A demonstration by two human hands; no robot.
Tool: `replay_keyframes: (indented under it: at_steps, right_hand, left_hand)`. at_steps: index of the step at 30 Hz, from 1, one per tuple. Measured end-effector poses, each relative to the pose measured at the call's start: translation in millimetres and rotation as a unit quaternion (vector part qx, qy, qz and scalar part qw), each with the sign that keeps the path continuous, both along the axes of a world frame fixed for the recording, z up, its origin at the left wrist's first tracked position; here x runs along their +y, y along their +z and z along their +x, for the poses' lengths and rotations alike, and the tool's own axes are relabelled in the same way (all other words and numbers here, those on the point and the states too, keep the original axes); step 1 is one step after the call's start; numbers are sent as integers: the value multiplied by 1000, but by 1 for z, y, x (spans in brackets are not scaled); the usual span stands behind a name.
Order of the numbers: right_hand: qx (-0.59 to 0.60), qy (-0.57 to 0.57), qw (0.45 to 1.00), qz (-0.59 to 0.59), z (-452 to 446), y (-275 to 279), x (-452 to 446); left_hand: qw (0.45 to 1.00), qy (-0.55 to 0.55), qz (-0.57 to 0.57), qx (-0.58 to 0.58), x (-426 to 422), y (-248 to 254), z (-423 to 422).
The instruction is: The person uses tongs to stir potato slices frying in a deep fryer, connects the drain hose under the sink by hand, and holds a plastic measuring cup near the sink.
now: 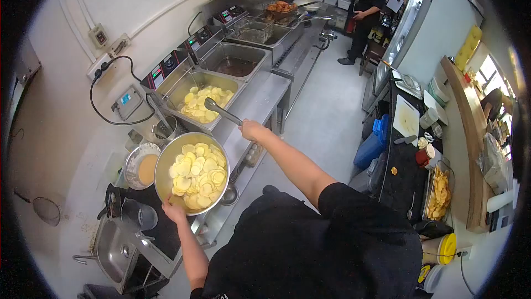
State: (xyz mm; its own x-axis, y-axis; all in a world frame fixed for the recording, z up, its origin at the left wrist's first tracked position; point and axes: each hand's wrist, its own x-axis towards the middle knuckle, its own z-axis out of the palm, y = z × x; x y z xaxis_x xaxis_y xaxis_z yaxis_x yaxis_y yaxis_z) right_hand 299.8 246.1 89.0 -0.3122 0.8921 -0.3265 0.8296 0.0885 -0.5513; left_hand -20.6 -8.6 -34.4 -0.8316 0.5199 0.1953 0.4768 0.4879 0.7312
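I have my left hand closed on the near rim of the metal bowl, which holds pale yellow slices. My right hand is wrapped around the handle end of the tongs; I see their head above the front edge of the nearest fryer, where more slices lie. A smaller bowl of beige liquid sits just beside the metal bowl

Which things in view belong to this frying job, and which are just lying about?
In the job:
- bowl, in left hand
- tongs, in right hand
- potato slices
- nearest fryer

Apparently just lying about:
- cutting board
- spoon
- jug
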Motion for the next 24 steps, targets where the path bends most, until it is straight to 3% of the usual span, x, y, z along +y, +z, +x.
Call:
replay_keyframes:
  at_steps: [24]
  right_hand:
    - [-7,15,1000,23,7,2,-1]
  left_hand:
    - [1000,5,-7,6,-2,-2,-2]
